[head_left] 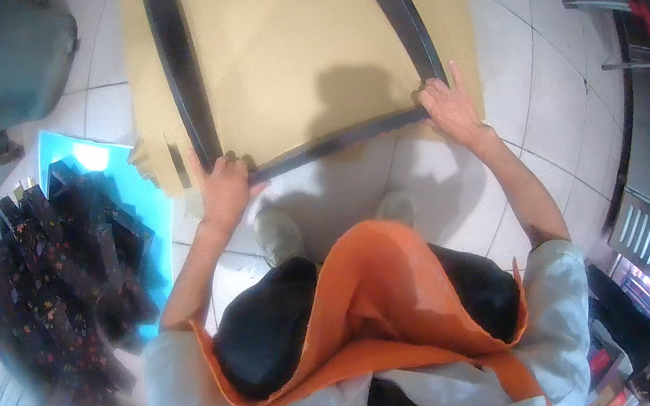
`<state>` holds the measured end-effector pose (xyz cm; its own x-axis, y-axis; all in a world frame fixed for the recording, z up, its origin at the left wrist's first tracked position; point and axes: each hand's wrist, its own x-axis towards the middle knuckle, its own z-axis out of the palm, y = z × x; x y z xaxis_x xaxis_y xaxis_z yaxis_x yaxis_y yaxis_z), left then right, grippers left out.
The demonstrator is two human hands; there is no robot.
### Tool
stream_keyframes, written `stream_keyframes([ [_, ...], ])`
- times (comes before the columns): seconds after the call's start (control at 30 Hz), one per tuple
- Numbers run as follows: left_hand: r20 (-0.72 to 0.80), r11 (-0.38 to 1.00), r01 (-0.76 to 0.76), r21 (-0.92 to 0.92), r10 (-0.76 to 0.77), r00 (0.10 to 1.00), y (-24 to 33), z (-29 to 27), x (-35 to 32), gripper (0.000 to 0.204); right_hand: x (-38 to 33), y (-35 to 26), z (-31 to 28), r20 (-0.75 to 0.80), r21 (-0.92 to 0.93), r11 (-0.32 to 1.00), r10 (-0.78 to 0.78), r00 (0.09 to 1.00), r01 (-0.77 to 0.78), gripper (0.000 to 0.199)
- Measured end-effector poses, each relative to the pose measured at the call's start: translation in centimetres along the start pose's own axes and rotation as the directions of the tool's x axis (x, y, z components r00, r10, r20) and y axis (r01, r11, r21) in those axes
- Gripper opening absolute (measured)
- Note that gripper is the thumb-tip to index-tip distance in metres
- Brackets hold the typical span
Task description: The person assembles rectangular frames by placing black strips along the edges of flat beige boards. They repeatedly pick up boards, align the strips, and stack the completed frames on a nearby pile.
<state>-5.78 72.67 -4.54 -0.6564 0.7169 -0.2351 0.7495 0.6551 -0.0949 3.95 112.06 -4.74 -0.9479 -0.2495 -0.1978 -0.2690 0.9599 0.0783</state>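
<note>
My one head view looks steeply down from above, close over the floor (542,89), fisheye bending its edges.

We stood in what looked like a framing workshop: a black frame (305,123) lay over brown board (294,41) on the tiled floor (523,75), with patterned moulding offcuts (62,281) heaped alongside.
</note>
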Motion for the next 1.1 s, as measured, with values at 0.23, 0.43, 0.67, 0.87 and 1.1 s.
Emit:
stream_keyframes([
  [0.23, 0.028, 0.994, -0.102, -0.031, 0.103, 0.994, -1.3, 0.1, 1.0, 0.05, 0.7, 0.9, -0.1, 0.132, 0.103, 0.994, -0.035, 0.991, 0.022, 0.04],
  [0.43, 0.155, 0.991, -0.134, -0.019, 0.135, 0.979, -3.4, -0.9, 3.3, 0.055, -0.2, -1.0, -0.2, 0.207, 0.084, 0.995, 0.034, 0.978, -0.053, 0.039],
  [0.67, 0.127, 0.984, -0.178, -0.009, 0.178, 0.976, -3.5, -1.1, 3.8, 0.06, 0.2, -1.2, -1.6, 0.346, 0.141, 0.976, 0.108, 0.932, -0.165, 0.046],
  [0.87, 0.008, 0.982, -0.149, -0.114, 0.151, 0.989, -3.6, 0.1, 2.7, 0.052, -3.5, -0.5, 0.9, -0.043, 0.26, 0.964, 0.065, 0.997, -0.051, 0.05],
  [1.1, -0.075, 0.988, -0.13, -0.087, 0.124, 0.989, -12.0, 3.6, 4.0, 0.045, -4.5, -3.4, 0.3, 0.165, 0.322, 0.943, 0.035, 0.986, -0.087, 0.044],
])
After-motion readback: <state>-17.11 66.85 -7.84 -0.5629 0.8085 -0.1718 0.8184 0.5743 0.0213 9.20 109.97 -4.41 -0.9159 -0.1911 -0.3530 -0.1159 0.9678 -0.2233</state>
